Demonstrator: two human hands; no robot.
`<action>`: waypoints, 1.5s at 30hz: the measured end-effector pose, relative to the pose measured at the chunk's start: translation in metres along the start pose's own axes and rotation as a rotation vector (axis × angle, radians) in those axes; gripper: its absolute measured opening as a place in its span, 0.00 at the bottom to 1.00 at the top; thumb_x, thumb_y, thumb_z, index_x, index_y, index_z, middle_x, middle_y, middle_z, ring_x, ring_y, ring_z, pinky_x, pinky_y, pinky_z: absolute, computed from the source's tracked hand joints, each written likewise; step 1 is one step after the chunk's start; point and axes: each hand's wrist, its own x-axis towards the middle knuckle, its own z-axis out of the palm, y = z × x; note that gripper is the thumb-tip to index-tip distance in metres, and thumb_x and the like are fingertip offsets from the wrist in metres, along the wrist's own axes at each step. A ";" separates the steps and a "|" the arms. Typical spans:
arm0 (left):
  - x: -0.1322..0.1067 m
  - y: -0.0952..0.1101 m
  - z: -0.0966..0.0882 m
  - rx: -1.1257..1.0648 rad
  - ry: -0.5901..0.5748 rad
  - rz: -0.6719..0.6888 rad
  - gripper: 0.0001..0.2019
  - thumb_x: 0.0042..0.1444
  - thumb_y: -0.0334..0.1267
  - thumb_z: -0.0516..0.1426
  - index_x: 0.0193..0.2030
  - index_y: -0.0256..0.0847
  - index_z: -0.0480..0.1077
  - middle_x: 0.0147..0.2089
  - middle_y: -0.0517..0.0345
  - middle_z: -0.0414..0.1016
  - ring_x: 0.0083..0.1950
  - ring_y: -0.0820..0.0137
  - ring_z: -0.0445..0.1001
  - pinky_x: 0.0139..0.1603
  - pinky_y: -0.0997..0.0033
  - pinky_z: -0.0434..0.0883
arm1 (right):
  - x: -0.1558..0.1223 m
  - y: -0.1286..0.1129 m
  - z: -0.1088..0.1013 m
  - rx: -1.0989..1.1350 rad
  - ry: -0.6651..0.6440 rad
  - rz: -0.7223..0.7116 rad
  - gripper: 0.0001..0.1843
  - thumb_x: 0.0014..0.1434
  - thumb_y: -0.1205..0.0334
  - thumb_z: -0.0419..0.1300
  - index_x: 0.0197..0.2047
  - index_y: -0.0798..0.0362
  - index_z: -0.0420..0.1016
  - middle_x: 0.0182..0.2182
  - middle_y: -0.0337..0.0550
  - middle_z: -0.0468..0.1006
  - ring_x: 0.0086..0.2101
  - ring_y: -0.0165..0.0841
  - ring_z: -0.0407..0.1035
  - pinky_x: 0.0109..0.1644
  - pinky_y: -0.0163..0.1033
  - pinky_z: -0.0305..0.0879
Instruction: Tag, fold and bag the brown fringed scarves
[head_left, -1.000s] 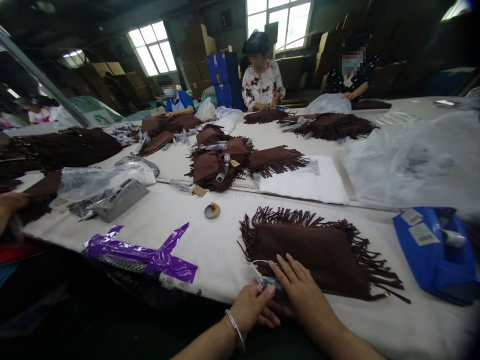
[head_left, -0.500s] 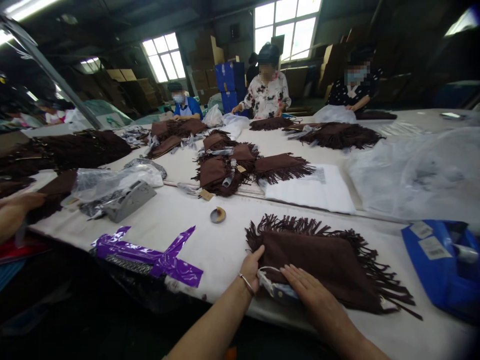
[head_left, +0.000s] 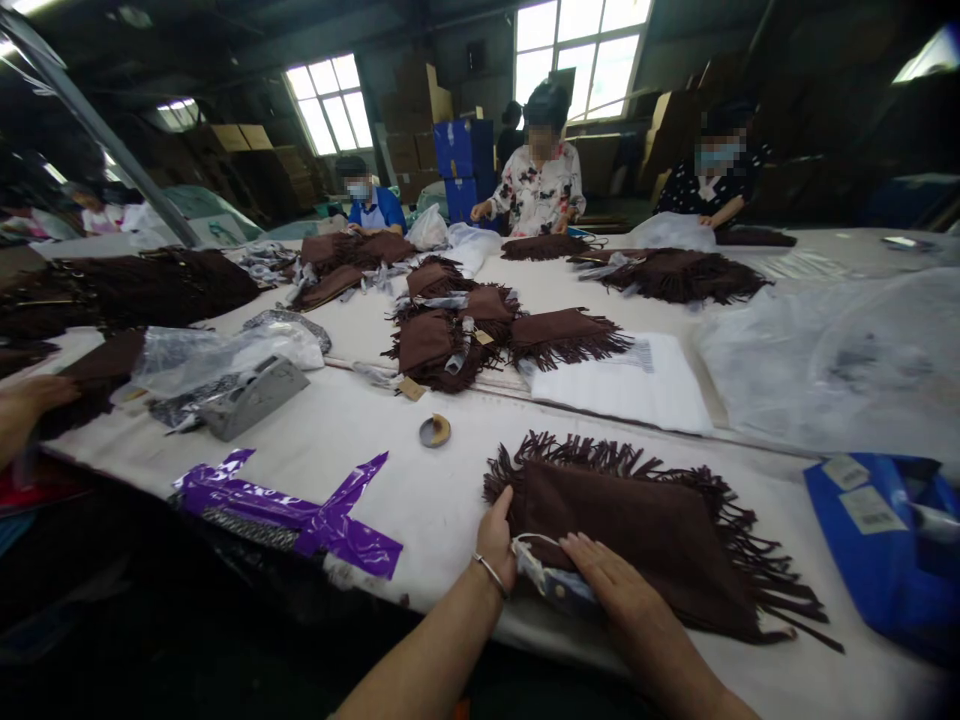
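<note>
A folded brown fringed cloth [head_left: 645,530] lies on the white table [head_left: 420,490] in front of me. My left hand [head_left: 496,535], with a bracelet at the wrist, grips the cloth's near left edge, thumb up along it. My right hand [head_left: 611,585] lies flat on the cloth's near edge, fingers stretched out and together. Between the two hands sits a small clear plastic packet with a white cord [head_left: 551,570], partly under my right hand.
Purple tape strips [head_left: 289,510] lie to the left, a grey tape dispenser [head_left: 251,395] and plastic bags behind them. A small tape roll [head_left: 435,431], a blue bin [head_left: 892,540], clear bags [head_left: 840,360], more brown fringed pieces [head_left: 465,335]. Several people work across the table; another person's hand [head_left: 26,405] at left.
My left hand moved from beside the packet up to the cloth's left edge and took hold of it. My right hand stayed flat on the near edge. The view shifted slightly.
</note>
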 end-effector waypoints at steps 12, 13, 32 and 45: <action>-0.002 0.021 0.017 0.616 -0.290 0.478 0.23 0.58 0.47 0.51 0.58 0.38 0.65 0.61 0.50 0.64 0.65 0.59 0.56 0.68 0.56 0.48 | -0.001 -0.011 0.012 -0.062 0.106 -0.016 0.36 0.53 0.81 0.42 0.64 0.56 0.52 0.59 0.47 0.62 0.59 0.37 0.54 0.57 0.48 0.65; -0.006 0.017 0.018 0.805 -0.338 0.499 0.24 0.56 0.46 0.55 0.58 0.40 0.65 0.62 0.51 0.62 0.66 0.58 0.54 0.69 0.55 0.44 | -0.003 -0.012 0.015 -0.053 0.095 -0.014 0.35 0.52 0.80 0.44 0.64 0.56 0.54 0.60 0.48 0.61 0.60 0.39 0.53 0.58 0.50 0.63; -0.011 -0.078 0.068 2.280 -0.952 0.857 0.37 0.52 0.29 0.53 0.67 0.40 0.42 0.70 0.48 0.37 0.70 0.57 0.37 0.66 0.48 0.54 | -0.135 0.018 -0.064 1.037 0.585 1.136 0.24 0.66 0.49 0.43 0.54 0.52 0.68 0.53 0.51 0.70 0.52 0.42 0.64 0.60 0.55 0.57; 0.008 -0.097 0.079 2.248 -1.075 1.280 0.30 0.53 0.21 0.45 0.64 0.35 0.51 0.66 0.49 0.53 0.68 0.62 0.47 0.63 0.54 0.62 | -0.099 0.070 -0.075 2.170 0.497 0.907 0.46 0.59 0.32 0.27 0.57 0.60 0.65 0.53 0.58 0.69 0.52 0.42 0.65 0.60 0.54 0.53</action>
